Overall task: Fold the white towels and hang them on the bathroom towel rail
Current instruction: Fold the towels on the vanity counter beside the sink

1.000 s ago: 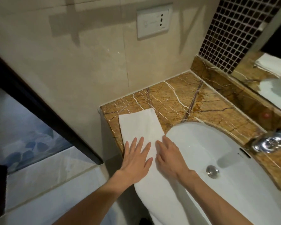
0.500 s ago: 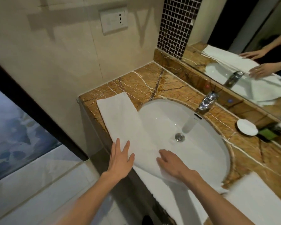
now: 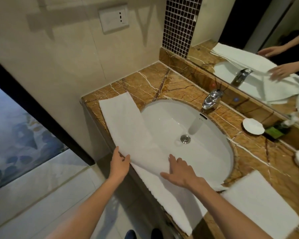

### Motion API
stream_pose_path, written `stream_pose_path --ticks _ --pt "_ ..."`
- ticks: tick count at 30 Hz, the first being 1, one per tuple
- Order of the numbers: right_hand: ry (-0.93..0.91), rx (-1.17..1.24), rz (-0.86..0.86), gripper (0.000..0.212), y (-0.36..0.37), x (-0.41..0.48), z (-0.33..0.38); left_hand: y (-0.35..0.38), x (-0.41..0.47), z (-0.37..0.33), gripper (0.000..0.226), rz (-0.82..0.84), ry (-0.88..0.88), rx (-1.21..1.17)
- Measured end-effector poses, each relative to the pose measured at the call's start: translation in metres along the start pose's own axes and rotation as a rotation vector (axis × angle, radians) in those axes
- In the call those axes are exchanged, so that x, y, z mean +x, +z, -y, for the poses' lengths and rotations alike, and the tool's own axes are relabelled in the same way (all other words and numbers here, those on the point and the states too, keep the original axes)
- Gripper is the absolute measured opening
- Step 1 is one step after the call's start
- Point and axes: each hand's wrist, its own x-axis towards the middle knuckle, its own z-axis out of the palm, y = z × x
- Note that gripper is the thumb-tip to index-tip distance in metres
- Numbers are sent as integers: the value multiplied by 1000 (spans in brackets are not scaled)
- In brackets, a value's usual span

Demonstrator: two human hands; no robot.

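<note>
Long white towel lying along the counter's front edge. Left hand pinching its near edge; right hand flat, open, nearer mid-length.

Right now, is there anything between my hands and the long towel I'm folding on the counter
Nothing visible. Your left hand is already at the white towel, at its near edge where it overhangs the counter, and your right hand lies flat on top of it by the sink rim. No towel rail is in view.
</note>
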Motion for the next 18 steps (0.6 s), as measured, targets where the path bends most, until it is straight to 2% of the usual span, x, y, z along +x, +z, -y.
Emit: stream_pose_path --ticks 2,5,7,8,11,14,18 --pt "9 17 11 77 -4 -1 -2 0 3 -3 59 -44 -58 -84" --pt "-31 104 -28 41 -9 0 -3 -2 9 -3 67 -98 -105 -100" --pt "-68 144 -66 27 -12 0 -4 -4 12 -3 67 -96 -132 -111" --pt "-86 156 -79 24 -14 -1 -4 -4 14 -3 61 -80 -147 -133" --pt "-126 167 -88 24 -18 -2 -4 -5 16 -5 19 39 -174 -254" --pt "-133 200 -90 25 -25 -1 -3 -4 17 -9 14 97 -214 -334" --pt "-144 234 -113 27 -37 3 -4 -1 18 -12 24 98 -220 -329"
